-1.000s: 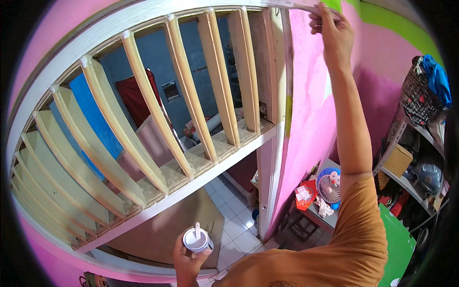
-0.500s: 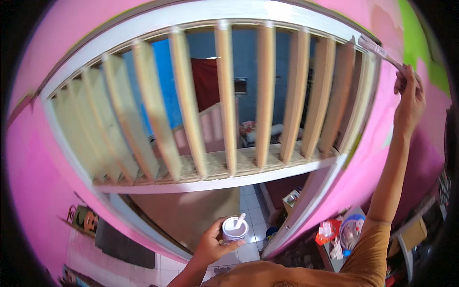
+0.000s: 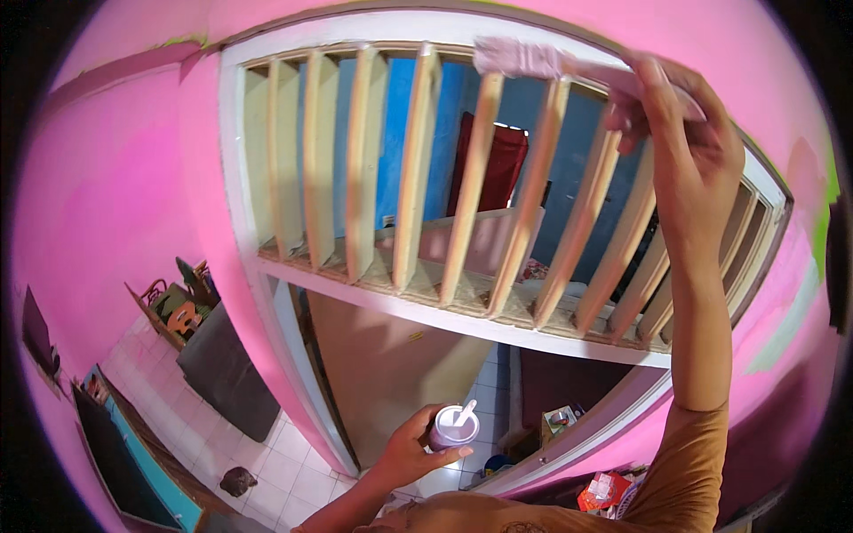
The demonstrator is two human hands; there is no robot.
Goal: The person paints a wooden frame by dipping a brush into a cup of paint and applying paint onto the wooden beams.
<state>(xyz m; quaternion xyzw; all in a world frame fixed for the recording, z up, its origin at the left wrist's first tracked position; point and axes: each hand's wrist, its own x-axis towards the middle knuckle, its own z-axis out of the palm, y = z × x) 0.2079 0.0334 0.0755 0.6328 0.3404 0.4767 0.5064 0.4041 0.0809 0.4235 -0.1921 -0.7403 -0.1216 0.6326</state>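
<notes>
Right hand raised high, its fingers pinched firmly around the slim handle of a wide, flat paintbrush with pale pinkish-white bristles; no slack showing between your thumb and that handle. Brush lies off to the left of your fingers, bristles leading, its long axis close to level and roughly along the white-painted wooden top beam of the frame. Bristles overlap the beam's lower edge and the heads of the upright cream wooden slats, so the brush runs across the slats; whether it touches, you cannot tell from this angle. Your right hand is far nearer the beam. Left hand sits low, well below the white lower rail, fingers curled part-way round a small round cup with pale walls, thumb along its near side. Cup mouth faces up toward you, a short white stick leaning in it. Further out: flat brown door panel beyond the cup, smooth pink wall to your left.
</notes>
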